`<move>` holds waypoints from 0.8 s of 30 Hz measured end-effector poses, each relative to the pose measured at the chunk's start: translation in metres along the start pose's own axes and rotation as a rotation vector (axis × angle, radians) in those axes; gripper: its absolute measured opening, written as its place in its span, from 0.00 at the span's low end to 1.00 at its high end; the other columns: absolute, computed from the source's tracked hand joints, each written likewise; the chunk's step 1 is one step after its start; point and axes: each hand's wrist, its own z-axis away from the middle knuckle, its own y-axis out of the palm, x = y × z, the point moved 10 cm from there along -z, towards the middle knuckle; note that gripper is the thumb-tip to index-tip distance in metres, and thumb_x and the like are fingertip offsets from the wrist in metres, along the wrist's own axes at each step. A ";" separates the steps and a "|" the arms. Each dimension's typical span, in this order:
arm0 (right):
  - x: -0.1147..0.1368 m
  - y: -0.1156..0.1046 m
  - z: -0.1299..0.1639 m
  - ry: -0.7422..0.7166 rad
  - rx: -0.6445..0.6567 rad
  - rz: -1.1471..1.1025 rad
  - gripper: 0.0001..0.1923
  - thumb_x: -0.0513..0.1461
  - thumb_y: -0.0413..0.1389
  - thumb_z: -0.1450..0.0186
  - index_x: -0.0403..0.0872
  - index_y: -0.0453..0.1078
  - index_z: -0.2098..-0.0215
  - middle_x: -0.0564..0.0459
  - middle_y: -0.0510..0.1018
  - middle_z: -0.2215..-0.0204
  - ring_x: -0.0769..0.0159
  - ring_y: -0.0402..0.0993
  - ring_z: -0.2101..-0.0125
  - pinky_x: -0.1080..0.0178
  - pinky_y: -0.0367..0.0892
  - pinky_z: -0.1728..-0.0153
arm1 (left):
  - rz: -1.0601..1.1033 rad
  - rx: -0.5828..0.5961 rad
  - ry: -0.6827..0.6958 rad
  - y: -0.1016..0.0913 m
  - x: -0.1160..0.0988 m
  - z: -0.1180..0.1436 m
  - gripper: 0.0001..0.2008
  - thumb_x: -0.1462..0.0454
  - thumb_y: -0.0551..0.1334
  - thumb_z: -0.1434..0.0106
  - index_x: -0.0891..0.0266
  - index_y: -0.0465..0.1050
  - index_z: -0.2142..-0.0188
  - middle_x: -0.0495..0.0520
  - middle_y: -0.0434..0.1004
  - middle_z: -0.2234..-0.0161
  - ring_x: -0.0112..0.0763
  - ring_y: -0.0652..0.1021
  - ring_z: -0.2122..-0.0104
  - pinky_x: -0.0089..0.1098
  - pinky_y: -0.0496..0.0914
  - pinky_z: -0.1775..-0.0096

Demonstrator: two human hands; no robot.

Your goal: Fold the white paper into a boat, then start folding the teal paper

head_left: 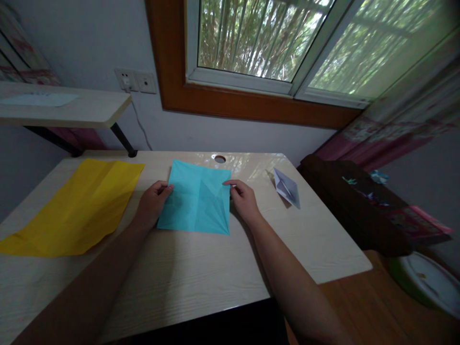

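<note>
Pale desk (201, 278), bare foreground; left hand (153, 203), right hand (244, 199) pinching blue paper (196, 199) edges

Pale wood-grain desk (201, 273) with a cable hole (220, 158) near its far edge, set against a grey-white wall (89, 43). Raised shelf (72, 110) at left on black legs. Wall socket (135, 80) with white cord. Wood-framed sliding window (273, 43); daylight, green stems outside. Pink patterned curtain (402, 124) at right. Brown floor (377, 306).
</note>
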 end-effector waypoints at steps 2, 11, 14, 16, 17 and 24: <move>-0.002 -0.002 0.000 0.042 -0.014 -0.089 0.15 0.39 0.51 0.35 0.48 0.79 0.58 0.52 0.79 0.65 0.65 0.72 0.68 0.62 0.67 0.66 | 0.015 -0.001 -0.003 0.000 0.002 0.000 0.17 0.49 0.60 0.36 0.61 0.75 0.62 0.50 0.77 0.67 0.33 0.74 0.68 0.30 0.64 0.67; -0.016 0.003 -0.001 0.202 -0.002 -0.207 0.16 0.48 0.63 0.40 0.47 0.79 0.58 0.51 0.81 0.65 0.65 0.73 0.69 0.62 0.68 0.66 | 0.002 -0.022 0.012 -0.002 0.001 0.001 0.17 0.49 0.60 0.36 0.60 0.75 0.62 0.49 0.77 0.68 0.33 0.73 0.69 0.30 0.64 0.67; -0.025 0.002 -0.002 0.206 -0.035 -0.215 0.14 0.47 0.63 0.41 0.47 0.80 0.64 0.49 0.83 0.65 0.63 0.75 0.67 0.60 0.70 0.62 | 0.003 -0.046 -0.008 -0.005 0.005 -0.001 0.17 0.49 0.61 0.37 0.60 0.75 0.61 0.49 0.78 0.69 0.33 0.74 0.70 0.31 0.64 0.68; -0.030 0.001 -0.003 0.228 -0.044 -0.232 0.13 0.47 0.64 0.41 0.47 0.81 0.65 0.49 0.83 0.66 0.62 0.76 0.67 0.60 0.70 0.61 | 0.009 -0.061 -0.018 -0.007 0.008 -0.003 0.18 0.48 0.62 0.38 0.60 0.75 0.61 0.50 0.79 0.69 0.34 0.75 0.69 0.31 0.65 0.67; -0.031 0.001 -0.002 0.241 -0.047 -0.236 0.13 0.47 0.64 0.42 0.47 0.81 0.65 0.49 0.84 0.66 0.62 0.76 0.67 0.59 0.70 0.62 | 0.012 -0.065 -0.023 -0.007 0.010 -0.004 0.18 0.48 0.62 0.38 0.60 0.76 0.60 0.50 0.79 0.68 0.35 0.75 0.69 0.31 0.65 0.67; -0.030 -0.013 -0.003 0.252 -0.125 -0.246 0.17 0.50 0.64 0.41 0.45 0.82 0.64 0.51 0.82 0.71 0.64 0.74 0.72 0.61 0.69 0.67 | 0.150 -0.059 -0.021 -0.008 0.005 -0.003 0.23 0.49 0.59 0.36 0.60 0.74 0.49 0.54 0.80 0.60 0.37 0.78 0.63 0.33 0.70 0.63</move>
